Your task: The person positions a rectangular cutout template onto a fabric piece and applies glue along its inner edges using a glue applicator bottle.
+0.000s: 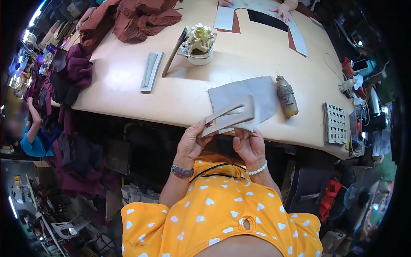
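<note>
Grey strips (233, 119), looped and slightly blurred, are held up at the table's near edge. My left hand (193, 139) pinches their left ends between thumb and fingers. At their lower right end, my right hand (250, 144) has its fingers closed on the same strips. Behind them a flat grey piece with a rounded edge (263, 94) lies on the table (115, 92). Just right of that piece a dirty bottle (287, 97) lies on its side.
A glue-covered pot (200, 45) stands at the back with a stick (174, 52) leaning by it. Left of it lies a stack of pale strips (151, 72). Slotted pieces (336, 123) sit at the right edge. A co-worker's hand (282, 12) rests on panels across the table.
</note>
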A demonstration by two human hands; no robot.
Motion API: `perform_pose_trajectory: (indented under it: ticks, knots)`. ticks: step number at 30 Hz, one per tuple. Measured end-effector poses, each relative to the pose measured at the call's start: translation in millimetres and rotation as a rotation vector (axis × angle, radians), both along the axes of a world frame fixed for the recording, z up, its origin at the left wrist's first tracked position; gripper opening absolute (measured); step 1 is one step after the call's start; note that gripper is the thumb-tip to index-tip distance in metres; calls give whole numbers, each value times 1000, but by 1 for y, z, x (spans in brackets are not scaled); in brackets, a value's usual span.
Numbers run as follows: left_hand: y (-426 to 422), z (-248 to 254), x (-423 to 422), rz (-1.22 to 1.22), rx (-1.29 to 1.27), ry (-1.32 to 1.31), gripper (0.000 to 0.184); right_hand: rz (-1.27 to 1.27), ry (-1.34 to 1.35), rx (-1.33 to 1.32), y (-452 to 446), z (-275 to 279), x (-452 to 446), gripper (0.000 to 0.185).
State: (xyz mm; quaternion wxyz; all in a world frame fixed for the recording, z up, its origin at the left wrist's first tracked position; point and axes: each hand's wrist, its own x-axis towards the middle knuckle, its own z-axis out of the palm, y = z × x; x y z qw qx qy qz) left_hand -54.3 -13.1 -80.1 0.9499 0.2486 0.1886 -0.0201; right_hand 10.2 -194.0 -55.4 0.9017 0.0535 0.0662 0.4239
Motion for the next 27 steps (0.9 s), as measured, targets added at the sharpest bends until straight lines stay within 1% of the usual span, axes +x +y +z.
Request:
perform_pose_trajectory:
  ticks: [1,3,4,7,8,10,11,14,17,18,21,22,25,27]
  knots:
    - [3,0,0,10,12,4,23,-22,-97,-112,-1,5,3,38]
    - [8,7,0,74,144,28,23,-63,-295,-336,-6,22,9,40]
    - [9,11,0,106,210,40,22,-118,-344,-484,-8,33,10,40]
    - [9,20,-2,146,506,31,21,-270,-861,-1060,-16,43,16,35]
    - [10,21,-3,122,468,3,21,-302,-747,-1012,-14,45,14,30]
    - [13,21,-5,81,389,-52,20,-243,-575,-711,-16,44,14,30]
    - [10,22,-5,44,271,-40,21,-212,-489,-561,-17,44,14,30]
    - [-10,17,-3,-84,-115,-28,26,-108,-68,-277,-13,35,11,31]
    - [-23,20,4,-78,-238,-16,26,-47,-44,151,-2,6,9,33]
    - [-23,20,7,-34,-172,-24,25,-23,8,107,-3,12,12,36]
    - [-10,30,18,-17,213,-62,23,-130,-488,-384,-24,8,38,41]
    - [-11,37,20,45,380,-57,22,-165,-483,-751,-26,38,37,49]
    - [-9,33,32,112,655,-48,26,-401,-745,-1031,-39,45,58,44]
    - [-13,36,41,91,680,-37,31,-351,-971,-1340,-45,43,78,38]
